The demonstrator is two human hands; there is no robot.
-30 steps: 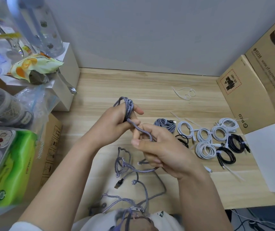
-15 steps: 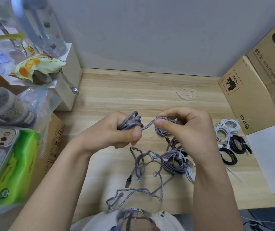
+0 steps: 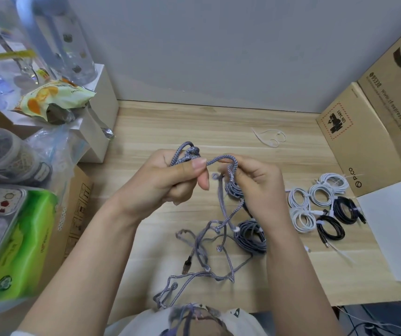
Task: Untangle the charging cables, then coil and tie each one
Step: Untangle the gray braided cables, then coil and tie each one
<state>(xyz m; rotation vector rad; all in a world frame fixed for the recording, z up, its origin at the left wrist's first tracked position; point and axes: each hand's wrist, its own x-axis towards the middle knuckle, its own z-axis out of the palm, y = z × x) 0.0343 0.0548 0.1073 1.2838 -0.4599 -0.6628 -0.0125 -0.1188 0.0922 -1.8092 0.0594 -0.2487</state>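
Evidently the coiling step was in hand — the left hand (image 3: 170, 180) gripped the loops of the grey braided cable (image 3: 221, 238) above the desk (image 3: 218, 122), the right hand (image 3: 258, 183) pinched the next turn. The next move, I judge, was another wrap — the kinked tail needs straightening.

Two hands up over the desk: left hand (image 3: 170, 177), right hand (image 3: 258, 183), one grey braided cable (image 3: 203, 248) strung loose between them. On the wood, two grey coiled cables (image 3: 251, 236) beside the right hand. Off to the right, four white coils (image 3: 302, 220) and two black coils (image 3: 330, 229). Far side, one loose white tie (image 3: 271, 139). Two cardboard boxes (image 3: 354, 141) far right.
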